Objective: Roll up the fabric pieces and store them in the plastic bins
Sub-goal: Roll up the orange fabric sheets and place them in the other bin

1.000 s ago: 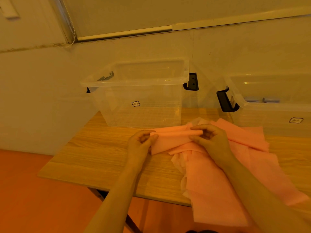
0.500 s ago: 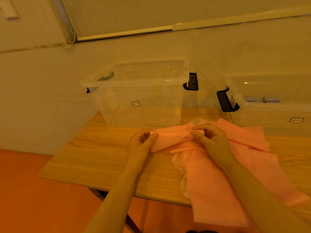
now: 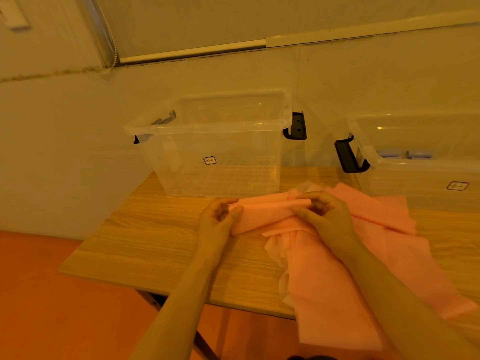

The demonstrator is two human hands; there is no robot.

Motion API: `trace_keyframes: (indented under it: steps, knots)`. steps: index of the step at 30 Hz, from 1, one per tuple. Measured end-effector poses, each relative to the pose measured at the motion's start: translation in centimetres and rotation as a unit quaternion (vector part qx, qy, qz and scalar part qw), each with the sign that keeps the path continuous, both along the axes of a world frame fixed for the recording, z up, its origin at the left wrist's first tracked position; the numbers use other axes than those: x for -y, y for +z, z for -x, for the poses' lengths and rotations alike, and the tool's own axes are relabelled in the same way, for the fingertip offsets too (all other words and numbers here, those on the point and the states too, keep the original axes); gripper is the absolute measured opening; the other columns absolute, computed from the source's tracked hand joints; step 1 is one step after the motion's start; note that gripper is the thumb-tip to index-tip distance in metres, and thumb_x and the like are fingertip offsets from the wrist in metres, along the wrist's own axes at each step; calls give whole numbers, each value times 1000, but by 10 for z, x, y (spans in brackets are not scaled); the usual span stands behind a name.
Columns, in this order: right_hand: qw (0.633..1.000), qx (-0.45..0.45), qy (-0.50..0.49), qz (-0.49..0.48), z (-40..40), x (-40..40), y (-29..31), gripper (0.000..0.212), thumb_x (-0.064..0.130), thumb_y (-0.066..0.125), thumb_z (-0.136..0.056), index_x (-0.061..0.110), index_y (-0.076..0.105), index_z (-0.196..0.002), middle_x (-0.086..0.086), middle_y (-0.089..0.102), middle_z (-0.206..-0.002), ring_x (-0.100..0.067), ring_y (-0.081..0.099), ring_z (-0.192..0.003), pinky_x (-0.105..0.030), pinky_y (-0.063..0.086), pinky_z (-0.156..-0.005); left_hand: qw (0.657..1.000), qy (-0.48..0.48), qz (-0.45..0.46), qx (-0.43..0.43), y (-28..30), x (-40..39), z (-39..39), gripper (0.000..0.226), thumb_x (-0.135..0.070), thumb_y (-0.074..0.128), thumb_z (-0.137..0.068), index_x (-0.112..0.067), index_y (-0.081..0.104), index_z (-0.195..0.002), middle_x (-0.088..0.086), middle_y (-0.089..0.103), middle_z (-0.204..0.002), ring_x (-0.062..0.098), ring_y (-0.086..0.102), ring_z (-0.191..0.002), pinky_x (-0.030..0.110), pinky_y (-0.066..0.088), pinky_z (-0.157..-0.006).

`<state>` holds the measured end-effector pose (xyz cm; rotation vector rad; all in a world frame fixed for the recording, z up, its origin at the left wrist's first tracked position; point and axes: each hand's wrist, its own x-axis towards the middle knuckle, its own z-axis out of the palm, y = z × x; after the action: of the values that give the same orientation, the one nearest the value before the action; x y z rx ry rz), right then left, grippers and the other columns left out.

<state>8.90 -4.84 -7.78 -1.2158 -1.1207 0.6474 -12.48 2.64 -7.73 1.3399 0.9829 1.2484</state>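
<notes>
A pile of pink fabric pieces (image 3: 335, 289) lies on the wooden table (image 3: 155, 245) and hangs over its near edge. The top piece's far edge is curled into a short roll (image 3: 267, 207). My left hand (image 3: 218, 219) pinches the roll's left end. My right hand (image 3: 324, 216) grips its right end from above with bent fingers. Behind the hands stands a clear plastic bin (image 3: 220, 146) with nothing visible inside. A second clear bin (image 3: 426, 165) stands at the right with pale blue rolls in it.
The bins have black latch handles (image 3: 296, 126) on their sides. A white wall runs close behind the table. The table's left and near edges drop to an orange floor (image 3: 52, 294). Bare wood shows to the left of the fabric.
The fabric edge between my hands has been turned over into a tighter roll. Both hands stay in nearly the same spot, fingers shifting on the roll.
</notes>
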Motion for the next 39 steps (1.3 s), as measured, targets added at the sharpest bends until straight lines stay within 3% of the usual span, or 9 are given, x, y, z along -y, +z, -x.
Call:
trace_keyframes:
  steps: [4,10,13,16,20,24,29,34,39]
  knots:
    - [1000,5,-7,-8,0,1,2,18,9,76,-76,14,71,-93,2,71,-98,-11,66,-94,-23,53,-81,1000,14,-8,-12,0,0,0,9,-13,68,-85,-19,68,-91,3,71,-88,10,65,-80,21,51,-63]
    - [1000,0,-15,-11,3,2,5,22,6,73,-79,22,67,-91,0,68,-86,-3,64,-73,-17,51,-63,1000,-10,-3,-10,5,5,-1,24,0,73,-76,-17,69,-92,-11,70,-91,0,67,-81,21,55,-65]
    - [1000,-6,-22,9,2,1,3,19,11,73,-80,18,70,-97,0,72,-86,-7,66,-78,-18,52,-67,1000,-5,-6,-17,5,4,0,24,-2,73,-76,-19,69,-94,-14,69,-91,-2,66,-80,22,56,-65]
    - [1000,-2,-14,8,3,2,5,19,9,69,-84,16,71,-101,12,71,-89,4,65,-82,-11,49,-71,1000,0,-9,-25,5,5,1,25,-3,74,-76,-20,68,-94,-14,68,-92,-2,65,-80,23,57,-66]
    - [1000,27,-7,5,5,3,7,22,11,63,-89,17,68,-110,12,68,-96,15,60,-88,-3,43,-78,999,14,-15,-38,2,2,2,26,-5,76,-74,-25,69,-90,-10,68,-96,10,64,-88,29,57,-72]
    - [999,38,-2,9,4,5,7,29,12,66,-87,25,63,-113,17,65,-67,8,60,-71,-5,44,-68,999,16,-10,-27,0,0,1,23,-6,76,-74,-12,68,-95,-3,68,-100,12,64,-92,25,56,-72]
    - [1000,18,4,9,5,4,7,25,6,72,-81,21,69,-101,6,69,-92,4,64,-78,-12,49,-66,999,6,-28,-32,-2,-1,2,23,-4,75,-74,-14,69,-94,-1,69,-100,13,66,-92,27,55,-74]
    - [999,31,-14,11,5,3,7,15,13,69,-85,27,71,-82,8,70,-75,1,62,-71,-15,48,-66,999,-2,-40,-19,-2,-1,2,28,-1,73,-76,-21,67,-94,-6,68,-95,5,66,-85,24,56,-72]
    - [999,34,-16,-22,3,2,6,18,6,68,-83,21,69,-94,8,68,-97,6,62,-85,-10,47,-76,996,14,-75,-49,-9,-3,0,27,-18,76,-76,-27,64,-99,-8,66,-100,13,64,-95,33,55,-79]
